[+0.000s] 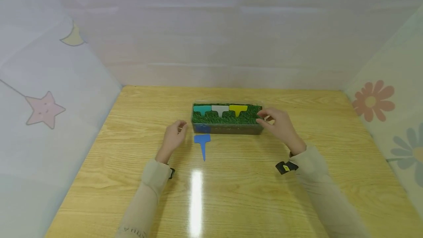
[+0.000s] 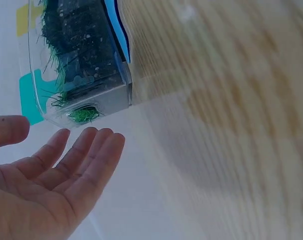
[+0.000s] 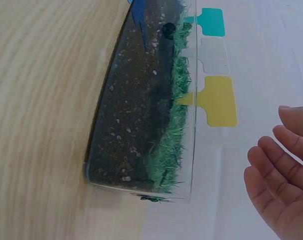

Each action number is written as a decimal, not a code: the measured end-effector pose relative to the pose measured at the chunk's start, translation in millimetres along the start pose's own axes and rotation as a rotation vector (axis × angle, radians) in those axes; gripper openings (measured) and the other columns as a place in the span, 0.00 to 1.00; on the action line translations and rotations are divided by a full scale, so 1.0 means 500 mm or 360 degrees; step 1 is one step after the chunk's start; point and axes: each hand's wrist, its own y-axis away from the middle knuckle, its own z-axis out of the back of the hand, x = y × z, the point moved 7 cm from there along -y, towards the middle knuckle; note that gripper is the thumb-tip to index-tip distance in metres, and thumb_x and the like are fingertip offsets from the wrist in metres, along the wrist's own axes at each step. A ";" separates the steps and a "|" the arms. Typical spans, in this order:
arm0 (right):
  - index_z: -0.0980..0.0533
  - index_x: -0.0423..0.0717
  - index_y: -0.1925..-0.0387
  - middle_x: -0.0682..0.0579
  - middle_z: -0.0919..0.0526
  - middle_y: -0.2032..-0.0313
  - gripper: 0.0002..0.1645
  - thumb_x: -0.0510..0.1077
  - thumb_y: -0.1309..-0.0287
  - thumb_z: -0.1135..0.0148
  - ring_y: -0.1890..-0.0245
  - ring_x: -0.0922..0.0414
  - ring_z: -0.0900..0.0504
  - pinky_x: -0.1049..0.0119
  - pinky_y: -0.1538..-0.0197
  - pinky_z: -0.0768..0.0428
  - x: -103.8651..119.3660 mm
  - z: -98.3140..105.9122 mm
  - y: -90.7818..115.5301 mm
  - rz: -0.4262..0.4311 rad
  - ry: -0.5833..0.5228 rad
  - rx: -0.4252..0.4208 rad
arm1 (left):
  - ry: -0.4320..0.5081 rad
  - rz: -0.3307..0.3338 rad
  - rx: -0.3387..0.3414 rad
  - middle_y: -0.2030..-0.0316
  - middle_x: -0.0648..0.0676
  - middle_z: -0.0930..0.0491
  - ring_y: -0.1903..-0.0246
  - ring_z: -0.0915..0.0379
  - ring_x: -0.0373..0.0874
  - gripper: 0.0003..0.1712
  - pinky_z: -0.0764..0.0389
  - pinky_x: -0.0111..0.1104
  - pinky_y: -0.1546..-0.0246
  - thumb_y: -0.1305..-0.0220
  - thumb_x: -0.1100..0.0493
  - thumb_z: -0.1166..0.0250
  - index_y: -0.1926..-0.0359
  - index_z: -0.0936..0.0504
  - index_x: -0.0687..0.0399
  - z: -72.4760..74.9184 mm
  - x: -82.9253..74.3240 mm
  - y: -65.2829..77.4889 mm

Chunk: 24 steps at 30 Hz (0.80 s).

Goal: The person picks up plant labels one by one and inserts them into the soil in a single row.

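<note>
A clear rectangular box [image 1: 228,129] of dark soil topped with green grass [image 1: 218,119] stands on the table. Three T-shaped plant labels stick up from the grass in a row: teal [image 1: 202,109], white [image 1: 220,109] and yellow [image 3: 221,101]. A blue plant label [image 1: 203,144] lies flat on the table before the box's left part. My left hand [image 1: 173,135] is just left of the box, fingers relaxed and holding nothing. Near the box's right end is my right hand [image 1: 277,122], its fingers loosely bent with nothing between them.
The box stands on a wooden table [image 1: 138,201]. Pale sheeting [image 1: 224,47] rises behind it, with a star-printed side sheet [image 1: 46,109] on the left and a flower-printed one [image 1: 373,100] on the right. A bright reflection lies on the tabletop.
</note>
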 end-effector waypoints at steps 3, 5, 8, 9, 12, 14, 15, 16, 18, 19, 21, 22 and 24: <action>0.22 0.34 0.63 0.40 0.20 0.65 0.11 0.34 0.50 0.35 0.67 0.47 0.21 0.54 0.65 0.21 0.000 -0.006 0.013 0.0008 0.0006 -0.0005 | -0.0081 -0.0036 0.0019 0.58 0.65 0.23 0.61 0.25 0.56 0.18 0.23 0.44 0.61 0.33 0.60 0.49 0.51 0.26 0.71 -0.005 -0.008 0.007; 0.22 0.34 0.63 0.41 0.20 0.65 0.11 0.34 0.50 0.35 0.67 0.48 0.21 0.55 0.65 0.21 -0.001 -0.014 0.022 0.0008 -0.0004 0.0003 | -0.0124 -0.0035 0.0040 0.60 0.63 0.23 0.62 0.25 0.55 0.17 0.23 0.43 0.62 0.34 0.60 0.48 0.51 0.25 0.70 -0.010 -0.009 0.009; 0.22 0.34 0.62 0.43 0.20 0.66 0.11 0.35 0.49 0.36 0.67 0.49 0.21 0.55 0.65 0.21 -0.004 -0.028 0.035 -0.0019 -0.0038 0.0032 | -0.0167 0.0002 0.0092 0.60 0.62 0.23 0.62 0.25 0.53 0.16 0.23 0.42 0.62 0.34 0.60 0.47 0.51 0.25 0.68 -0.021 -0.007 0.009; 0.22 0.34 0.62 0.43 0.20 0.66 0.11 0.35 0.49 0.36 0.68 0.50 0.21 0.55 0.65 0.21 -0.004 -0.033 0.039 -0.0031 -0.0058 0.0041 | -0.0183 0.0008 0.0109 0.60 0.62 0.23 0.62 0.25 0.53 0.16 0.23 0.42 0.62 0.35 0.60 0.46 0.51 0.25 0.67 -0.025 -0.007 0.008; 0.22 0.34 0.62 0.43 0.19 0.66 0.11 0.36 0.49 0.35 0.68 0.50 0.21 0.55 0.65 0.21 -0.001 -0.046 0.046 -0.0042 -0.0080 0.0061 | -0.0260 0.0020 0.0165 0.60 0.61 0.23 0.62 0.26 0.53 0.16 0.23 0.42 0.62 0.36 0.60 0.45 0.52 0.24 0.67 -0.038 -0.006 0.003; 0.22 0.34 0.63 0.43 0.19 0.66 0.11 0.35 0.49 0.35 0.69 0.50 0.20 0.55 0.65 0.21 0.003 -0.052 0.049 -0.0047 -0.0089 0.0060 | -0.0322 0.0016 0.0197 0.60 0.62 0.23 0.61 0.26 0.52 0.17 0.24 0.42 0.61 0.38 0.61 0.44 0.52 0.24 0.68 -0.046 -0.006 -0.001; 0.22 0.34 0.63 0.43 0.19 0.66 0.11 0.35 0.50 0.35 0.69 0.50 0.20 0.55 0.65 0.21 0.004 -0.055 0.049 -0.0048 -0.0094 0.0060 | -0.0349 0.0021 0.0209 0.60 0.62 0.23 0.61 0.26 0.52 0.16 0.24 0.42 0.61 0.38 0.61 0.43 0.53 0.24 0.68 -0.050 -0.006 -0.003; 0.22 0.34 0.63 0.43 0.19 0.66 0.10 0.35 0.49 0.35 0.68 0.50 0.20 0.56 0.65 0.21 0.005 -0.058 0.050 -0.0050 -0.0092 0.0060 | -0.0372 0.0025 0.0222 0.60 0.62 0.23 0.61 0.26 0.52 0.16 0.24 0.42 0.61 0.38 0.61 0.43 0.53 0.24 0.69 -0.053 -0.005 -0.004; 0.22 0.34 0.64 0.44 0.20 0.66 0.10 0.35 0.49 0.35 0.68 0.50 0.20 0.57 0.65 0.21 0.006 -0.064 0.050 -0.0057 -0.0103 0.0064 | -0.0409 0.0042 0.0242 0.60 0.62 0.23 0.63 0.26 0.51 0.15 0.24 0.41 0.62 0.39 0.61 0.42 0.54 0.23 0.69 -0.059 -0.003 -0.007; 0.22 0.33 0.64 0.44 0.20 0.66 0.10 0.34 0.50 0.35 0.68 0.50 0.20 0.57 0.65 0.21 0.008 -0.066 0.050 -0.0057 -0.0115 0.0067 | -0.0419 0.0057 0.0256 0.61 0.61 0.23 0.65 0.27 0.50 0.15 0.24 0.41 0.64 0.39 0.62 0.42 0.56 0.23 0.69 -0.061 -0.001 -0.008; 0.22 0.33 0.64 0.44 0.20 0.67 0.10 0.34 0.50 0.36 0.69 0.51 0.21 0.58 0.65 0.21 0.011 -0.073 0.050 -0.0044 -0.0125 0.0078 | -0.0448 0.0079 0.0285 0.63 0.61 0.23 0.69 0.28 0.48 0.13 0.25 0.39 0.67 0.39 0.62 0.42 0.57 0.23 0.68 -0.066 0.001 -0.009; 0.22 0.33 0.64 0.44 0.20 0.67 0.10 0.34 0.50 0.36 0.69 0.51 0.21 0.59 0.66 0.21 0.013 -0.076 0.051 -0.0036 -0.0127 0.0082 | -0.0463 0.0087 0.0302 0.63 0.60 0.22 0.70 0.28 0.48 0.13 0.25 0.39 0.68 0.40 0.63 0.43 0.57 0.22 0.67 -0.068 0.002 -0.009; 0.22 0.32 0.64 0.43 0.20 0.67 0.10 0.33 0.50 0.36 0.69 0.51 0.21 0.59 0.66 0.21 0.017 -0.081 0.051 -0.0020 -0.0142 0.0093 | -0.0518 0.0088 0.0344 0.62 0.59 0.22 0.69 0.27 0.48 0.13 0.24 0.39 0.67 0.40 0.63 0.43 0.57 0.22 0.67 -0.073 0.002 -0.009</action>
